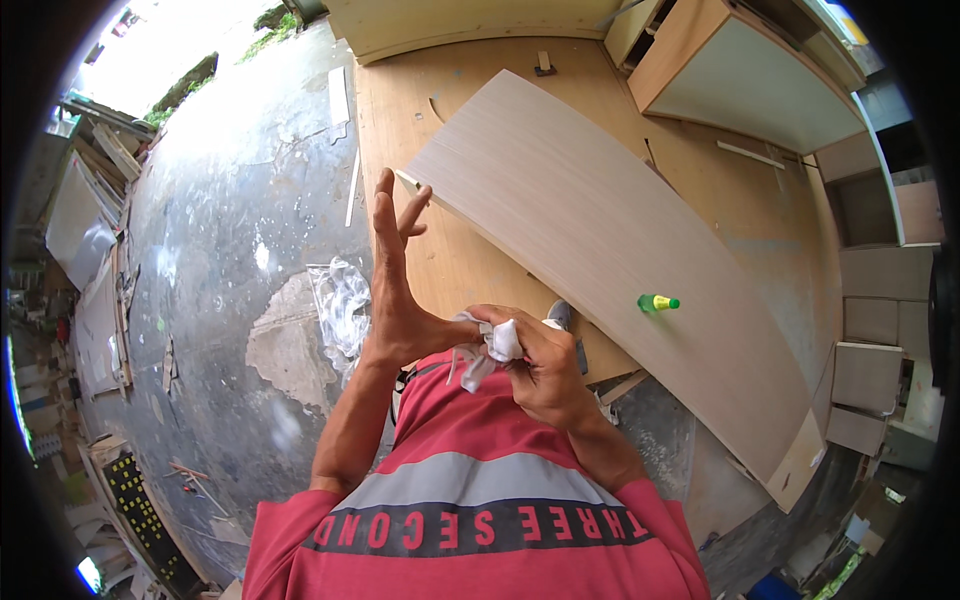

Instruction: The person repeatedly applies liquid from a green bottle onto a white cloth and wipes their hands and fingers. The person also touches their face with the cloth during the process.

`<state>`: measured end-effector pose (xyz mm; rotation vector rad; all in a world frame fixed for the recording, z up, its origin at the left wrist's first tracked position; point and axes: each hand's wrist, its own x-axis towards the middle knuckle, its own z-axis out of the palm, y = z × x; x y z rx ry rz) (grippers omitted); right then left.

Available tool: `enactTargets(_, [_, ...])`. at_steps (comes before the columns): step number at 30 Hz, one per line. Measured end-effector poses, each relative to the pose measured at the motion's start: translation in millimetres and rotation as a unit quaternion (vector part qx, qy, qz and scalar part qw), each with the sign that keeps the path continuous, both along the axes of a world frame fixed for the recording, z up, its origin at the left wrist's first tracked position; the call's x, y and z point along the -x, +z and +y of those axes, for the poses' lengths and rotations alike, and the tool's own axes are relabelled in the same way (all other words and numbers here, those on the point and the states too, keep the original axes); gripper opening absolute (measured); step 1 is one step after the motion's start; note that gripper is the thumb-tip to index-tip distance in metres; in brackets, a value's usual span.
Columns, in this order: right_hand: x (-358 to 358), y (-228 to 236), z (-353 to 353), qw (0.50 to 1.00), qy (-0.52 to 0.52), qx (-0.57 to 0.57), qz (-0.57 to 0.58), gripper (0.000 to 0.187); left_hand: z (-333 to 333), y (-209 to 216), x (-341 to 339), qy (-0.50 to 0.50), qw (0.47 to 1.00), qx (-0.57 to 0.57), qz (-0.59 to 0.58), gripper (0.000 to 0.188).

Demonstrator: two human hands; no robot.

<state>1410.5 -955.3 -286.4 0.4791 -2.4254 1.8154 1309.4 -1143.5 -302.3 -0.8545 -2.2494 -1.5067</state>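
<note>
My right hand (550,375) is closed around a crumpled white cloth (503,341), in front of my red shirt. Loose ends of the cloth hang below the fingers. My left hand (398,300) is raised beside it with the fingers stretched out and apart; its thumb reaches to the cloth and the tip is partly hidden there. Beyond both hands lies a long pale wood-grain panel (590,190), set diagonally over a tan board (455,260). A green bottle (655,302) with a yellow label is on the panel.
Crumpled clear-white plastic (343,305) lies on the grey concrete floor (220,250) to the left. A wooden cabinet (750,85) stands at the far right. Stacked boards (85,250) line the left side. A thin strip (750,154) rests on the tan board.
</note>
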Motion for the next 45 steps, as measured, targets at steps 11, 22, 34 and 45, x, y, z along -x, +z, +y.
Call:
enactTargets(11, [-17.3, -7.7, 9.6, 0.917, -0.291, 0.268, -0.055, 0.029, 13.2, -9.2, -5.5, 0.036, 0.972, -0.195, 0.122, 0.166])
enactTargets(22, [-3.8, 12.8, -5.7, 0.992, -0.058, 0.022, 0.113, 0.055, 11.2, -23.9, 1.0, 0.022, 0.973, -0.192, 0.128, 0.161])
enactTargets(34, [-1.1, 21.7, -1.0, 0.957, -0.026, 0.273, -0.098, 0.023, 42.5, -31.4, -21.4, -0.148, 0.819, -0.456, -0.316, 0.178])
enactTargets(45, [32.8, 53.0, -27.0, 0.995, 0.067, 0.064, 0.047, 0.015, 52.4, -27.5, -29.5, -0.220, 0.755, -0.499, -0.363, 0.109])
